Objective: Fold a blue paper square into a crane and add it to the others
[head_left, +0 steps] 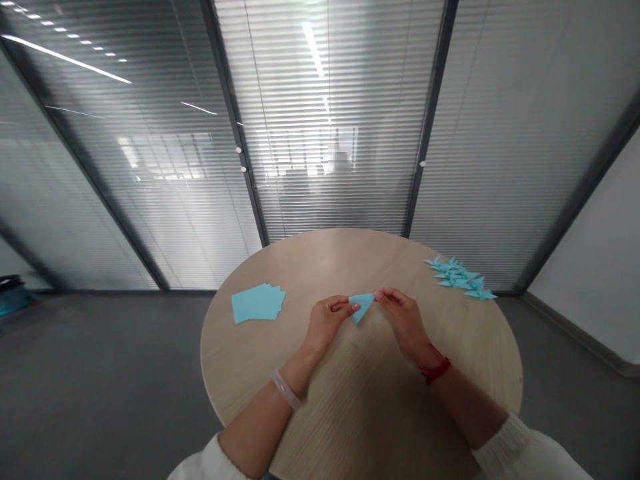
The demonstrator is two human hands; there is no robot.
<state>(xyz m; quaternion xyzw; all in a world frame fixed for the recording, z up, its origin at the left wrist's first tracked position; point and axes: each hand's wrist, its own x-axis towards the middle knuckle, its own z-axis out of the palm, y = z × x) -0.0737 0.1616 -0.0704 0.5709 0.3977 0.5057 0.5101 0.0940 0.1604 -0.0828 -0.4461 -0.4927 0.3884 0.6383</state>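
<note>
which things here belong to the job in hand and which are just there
Part of the job, apparently:
folded paper, in left hand and right hand
blue sheets
pointed blue shapes
round table

Just there:
pale bracelet
red wristband
blinds
unclear object, far left

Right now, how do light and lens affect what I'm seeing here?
Head view: white glare streaks the glass wall; its dark frames splay outward upward, suggesting a wide lens; soft shadow dims the near part of the table; blue paper between left hand and right hand looks too small to show its creases.
</note>
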